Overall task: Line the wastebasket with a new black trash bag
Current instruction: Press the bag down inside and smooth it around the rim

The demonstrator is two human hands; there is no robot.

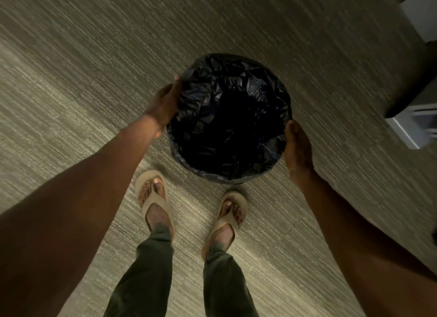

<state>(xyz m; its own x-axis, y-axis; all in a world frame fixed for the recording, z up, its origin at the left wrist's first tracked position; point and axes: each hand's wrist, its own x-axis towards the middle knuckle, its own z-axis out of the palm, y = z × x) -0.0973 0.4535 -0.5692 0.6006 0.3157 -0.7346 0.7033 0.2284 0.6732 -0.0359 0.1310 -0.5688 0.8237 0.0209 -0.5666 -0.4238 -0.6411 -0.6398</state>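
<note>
I look straight down into a round wastebasket (238, 181) standing on the carpet. A crinkled black trash bag (227, 118) lines its inside and folds over the rim all around. My left hand (165, 104) presses against the basket's upper left side, fingers curled down past the rim and hidden. On the lower right side, my right hand (298, 149) clasps the basket the same way. Both hands grip the bag-covered outside from opposite sides.
My feet in tan flip-flops (153, 198) stand just in front of the basket on grey-beige striped carpet (94, 80). White furniture (411, 130) with a dark top juts in at the right edge, and another white piece (423, 16) sits at the top right corner.
</note>
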